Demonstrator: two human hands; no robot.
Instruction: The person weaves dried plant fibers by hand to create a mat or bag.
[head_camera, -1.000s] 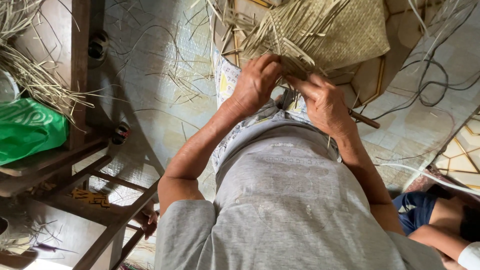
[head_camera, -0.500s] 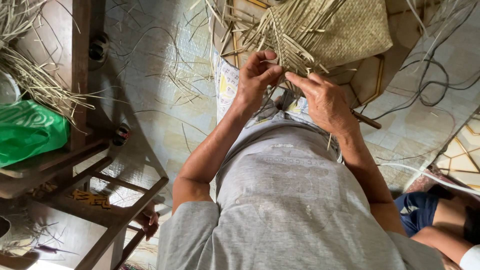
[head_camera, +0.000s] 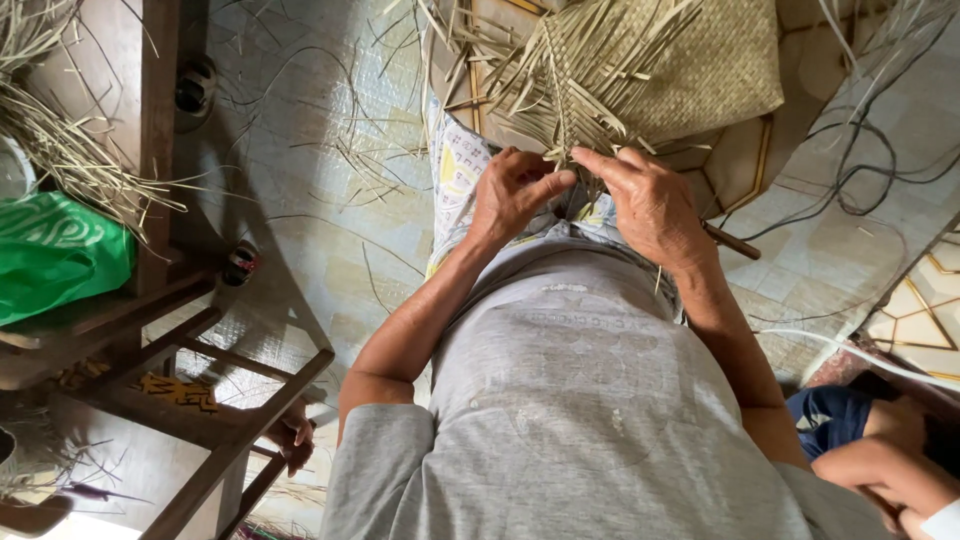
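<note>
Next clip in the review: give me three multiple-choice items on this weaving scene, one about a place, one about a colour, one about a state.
1. Where does the green bag lie?
A. far left, on the wooden furniture
B. on the woven mat
C. in the lap

2. What colour is the person's shirt?
A. red
B. grey
C. black

3. How are the hands placed?
A. both at the mat's loose strips
B. both resting on the floor
C. one holding the bag

Key: 1 A, the bag sits at the left edge. 2 B, the cloth is plain grey. 3 A, left hand and right hand pinch strips at the edge of the woven mat.
</note>
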